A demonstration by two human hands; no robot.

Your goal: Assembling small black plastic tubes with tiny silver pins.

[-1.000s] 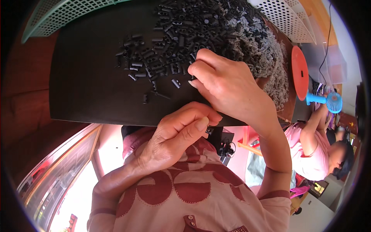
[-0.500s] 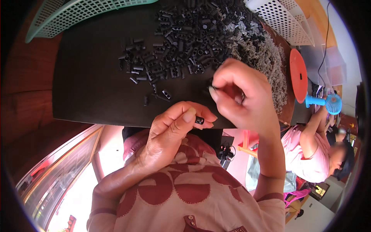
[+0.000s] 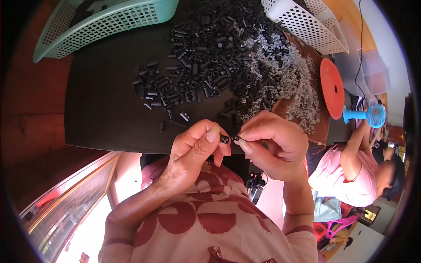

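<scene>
My left hand [image 3: 193, 144] is closed, thumb and fingers pinching a small black cord lock barrel [image 3: 224, 139] whose open end points right. Close beside it, my right hand [image 3: 276, 142] pinches a smaller black plastic piece [image 3: 237, 138] between thumb and forefinger; its exact shape is too small to make out. A narrow gap separates the two pieces, over the near edge of the dark table [image 3: 109, 118]. Beyond my hands lies a heap of black cord lock parts [image 3: 197, 65], with a pile of small metal springs [image 3: 294, 83] to its right.
A green plastic basket [image 3: 118, 22] stands at the far left and a white perforated basket [image 3: 307, 26] at the far right. Right of the springs are a red round dish [image 3: 331, 87] and a blue handheld fan [image 3: 370, 115]. A person in pink [image 3: 342, 171] sits at the right.
My right hand has come down and toward my left hand from beside the heap, bringing the small black piece close to the barrel. My left hand still holds the barrel.
</scene>
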